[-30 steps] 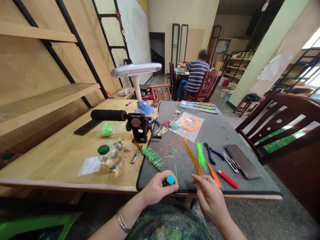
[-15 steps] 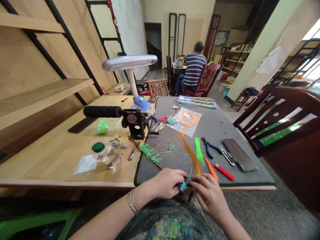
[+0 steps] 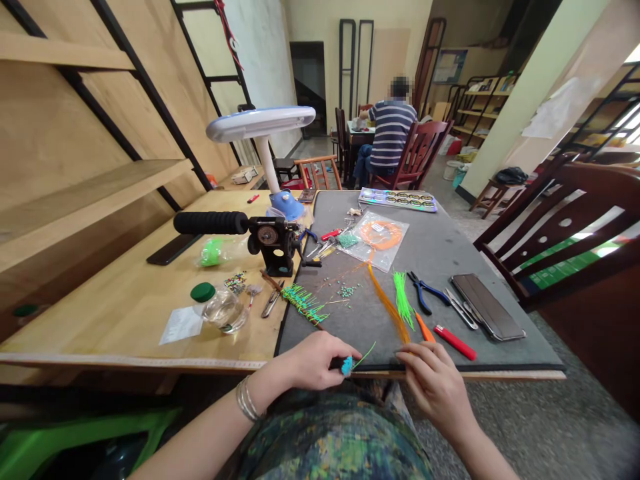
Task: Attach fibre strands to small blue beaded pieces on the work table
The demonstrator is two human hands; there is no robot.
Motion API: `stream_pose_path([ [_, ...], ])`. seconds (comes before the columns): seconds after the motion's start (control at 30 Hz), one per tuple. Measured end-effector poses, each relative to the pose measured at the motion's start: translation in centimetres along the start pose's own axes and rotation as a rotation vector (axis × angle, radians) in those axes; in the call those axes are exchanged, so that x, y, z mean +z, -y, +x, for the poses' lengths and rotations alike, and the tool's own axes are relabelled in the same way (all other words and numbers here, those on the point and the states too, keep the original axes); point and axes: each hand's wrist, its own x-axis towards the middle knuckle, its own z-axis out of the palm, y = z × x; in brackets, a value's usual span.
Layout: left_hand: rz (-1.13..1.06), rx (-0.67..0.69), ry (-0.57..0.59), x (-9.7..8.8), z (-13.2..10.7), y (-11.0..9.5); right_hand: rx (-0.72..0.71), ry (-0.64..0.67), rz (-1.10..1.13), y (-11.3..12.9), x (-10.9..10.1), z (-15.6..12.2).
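Observation:
Close to the front table edge, my left hand [image 3: 316,360] is closed around a small turquoise tuft [image 3: 347,365] with a thin green strand [image 3: 366,355] sticking up from it. My right hand [image 3: 434,377] is apart from it, thumb and fingertips together in a pinch; anything between them is too fine to see. Its fingertips are just below the end of a bundle of orange fibers [image 3: 389,307]. A row of green and turquoise strands on a thin stick [image 3: 304,303] lies beyond my left hand. Bright green strands [image 3: 403,300] lie past my right hand.
On the grey mat [image 3: 340,343] are blue-handled pliers [image 3: 427,291], thread snips [image 3: 461,310], a red lighter [image 3: 455,342], a phone case [image 3: 487,307] and loose beads [image 3: 346,291]. A black hand-crank winder [image 3: 275,243], a jar [image 3: 225,312] and a lamp [image 3: 285,203] stand leftward. A person [image 3: 393,133] sits far back.
My left hand has moved a little left with the turquoise tuft, and my right hand slightly right, so the gap between them is wider. The whole view has shifted slightly.

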Motion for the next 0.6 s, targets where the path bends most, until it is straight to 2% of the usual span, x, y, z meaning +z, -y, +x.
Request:
stream_pose_path([
  [0.1,-0.034,-0.009,-0.024,-0.1,-0.2,0.0,-0.031,0.031,0.066,0.3,0.8,2.0],
  [0.17,-0.14,-0.04,-0.067,-0.4,-0.6,-0.1,-0.033,0.046,0.073,0.3,1.4,3.3],
  [0.3,-0.431,-0.118,-0.227,-1.2,-1.8,-0.1,-0.082,0.106,0.045,0.2,2.2,5.2],
  [0.47,-0.703,-0.189,-0.46,-1.2,-3.3,0.4,-0.24,0.269,-0.037,0.8,2.6,6.4],
  [0.6,-0.933,-0.221,-0.544,-0.7,-3.9,0.8,-0.337,0.397,-0.093,1.3,2.5,7.6],
])
